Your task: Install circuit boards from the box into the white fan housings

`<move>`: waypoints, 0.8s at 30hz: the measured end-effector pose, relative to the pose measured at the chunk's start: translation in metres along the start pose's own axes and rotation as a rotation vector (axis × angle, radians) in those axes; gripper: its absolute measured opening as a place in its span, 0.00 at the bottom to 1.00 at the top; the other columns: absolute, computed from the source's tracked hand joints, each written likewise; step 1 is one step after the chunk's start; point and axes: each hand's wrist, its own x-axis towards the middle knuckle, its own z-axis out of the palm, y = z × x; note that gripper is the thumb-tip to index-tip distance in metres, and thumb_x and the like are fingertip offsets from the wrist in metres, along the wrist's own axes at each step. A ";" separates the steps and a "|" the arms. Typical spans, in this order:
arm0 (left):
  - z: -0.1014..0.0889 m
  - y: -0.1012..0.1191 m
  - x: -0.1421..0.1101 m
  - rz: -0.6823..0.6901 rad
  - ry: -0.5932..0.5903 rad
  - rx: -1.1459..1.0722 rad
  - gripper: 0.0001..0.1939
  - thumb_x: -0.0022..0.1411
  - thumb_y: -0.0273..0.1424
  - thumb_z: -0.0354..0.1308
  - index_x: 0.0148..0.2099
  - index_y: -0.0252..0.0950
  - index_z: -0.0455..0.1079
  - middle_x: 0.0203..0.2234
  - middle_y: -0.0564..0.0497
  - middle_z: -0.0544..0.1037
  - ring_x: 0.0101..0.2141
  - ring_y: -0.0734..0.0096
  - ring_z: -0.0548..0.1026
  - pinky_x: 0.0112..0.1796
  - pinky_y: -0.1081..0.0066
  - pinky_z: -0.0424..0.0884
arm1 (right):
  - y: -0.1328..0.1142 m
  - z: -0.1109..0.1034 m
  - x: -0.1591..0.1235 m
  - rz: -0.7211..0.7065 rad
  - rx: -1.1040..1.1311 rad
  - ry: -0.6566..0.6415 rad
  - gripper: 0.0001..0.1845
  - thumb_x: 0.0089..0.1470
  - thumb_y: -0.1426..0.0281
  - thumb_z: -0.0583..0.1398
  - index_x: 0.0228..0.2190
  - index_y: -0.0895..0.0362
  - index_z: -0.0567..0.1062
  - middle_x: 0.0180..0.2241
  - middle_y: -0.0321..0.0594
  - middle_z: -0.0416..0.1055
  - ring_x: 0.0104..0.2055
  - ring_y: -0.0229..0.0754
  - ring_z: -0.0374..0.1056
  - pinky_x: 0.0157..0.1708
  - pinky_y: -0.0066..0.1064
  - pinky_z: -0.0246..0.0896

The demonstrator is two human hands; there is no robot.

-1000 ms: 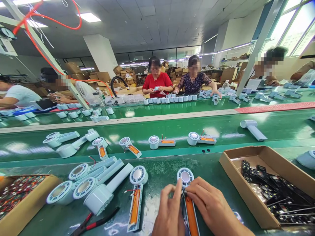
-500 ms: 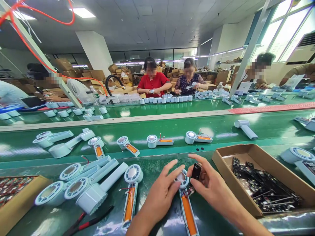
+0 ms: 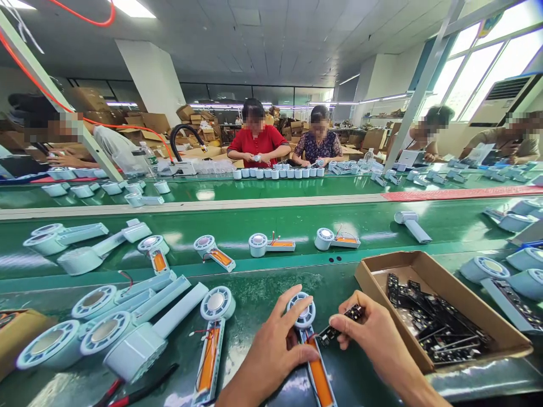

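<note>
My left hand (image 3: pixel 278 345) is curled over a light-blue handheld fan (image 3: pixel 302 311), its fingers at the round head and its thumb against the uncovered handle with the orange battery inside. Pinched between the thumb and fingers of my right hand (image 3: pixel 371 330) is a narrow black circuit board (image 3: pixel 339 325). The board's lower end is beside the fan's handle, near thin wires; whether they touch I cannot tell. Left of my hands lies a second fan (image 3: pixel 210 339) with its battery and wires showing.
An open cardboard box (image 3: pixel 445 359) of black circuit boards stands at the right. Several assembled fans (image 3: pixel 136 350) and red-handled pliers (image 3: pixel 136 390) lie at the left. More fans rest on the green conveyor belt (image 3: pixel 254 212). Co-workers (image 3: pixel 258 141) sit across it.
My right hand has turned the circuit board from upright to slanting, its lower end towards the handle. My left thumb has moved down onto the fan's handle. The view has shifted slightly.
</note>
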 end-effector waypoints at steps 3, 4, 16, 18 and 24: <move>0.005 0.002 0.002 -0.030 0.073 -0.032 0.27 0.64 0.36 0.64 0.64 0.50 0.68 0.69 0.47 0.61 0.57 0.56 0.74 0.57 0.57 0.71 | 0.010 0.004 -0.003 0.016 0.057 -0.005 0.21 0.49 0.53 0.69 0.33 0.54 0.69 0.21 0.29 0.71 0.19 0.40 0.72 0.22 0.29 0.68; 0.007 0.003 0.002 -0.035 0.098 -0.041 0.25 0.64 0.34 0.63 0.63 0.49 0.69 0.68 0.47 0.62 0.59 0.57 0.73 0.59 0.57 0.69 | 0.012 0.002 -0.004 -0.018 -0.022 -0.033 0.20 0.51 0.53 0.68 0.33 0.55 0.71 0.22 0.29 0.70 0.20 0.39 0.71 0.22 0.29 0.68; 0.022 0.007 0.001 -0.102 0.212 -0.315 0.22 0.64 0.30 0.59 0.60 0.49 0.72 0.66 0.47 0.62 0.31 0.74 0.77 0.31 0.70 0.81 | 0.021 -0.027 -0.023 -0.913 -1.054 -0.211 0.25 0.69 0.73 0.50 0.64 0.51 0.64 0.49 0.48 0.74 0.47 0.46 0.76 0.45 0.34 0.76; 0.025 0.006 0.000 -0.138 0.172 -0.449 0.23 0.66 0.30 0.56 0.62 0.50 0.70 0.68 0.47 0.57 0.25 0.81 0.73 0.26 0.72 0.78 | 0.016 -0.022 -0.027 -0.867 -1.021 -0.215 0.23 0.70 0.71 0.49 0.63 0.54 0.65 0.46 0.49 0.74 0.41 0.44 0.78 0.39 0.31 0.77; 0.030 0.004 -0.002 -0.165 0.152 -0.567 0.29 0.63 0.25 0.53 0.64 0.53 0.65 0.68 0.48 0.54 0.23 0.84 0.72 0.23 0.74 0.77 | 0.009 0.002 -0.044 -0.648 -0.769 -0.179 0.14 0.70 0.68 0.50 0.50 0.54 0.73 0.36 0.41 0.73 0.33 0.39 0.76 0.36 0.26 0.75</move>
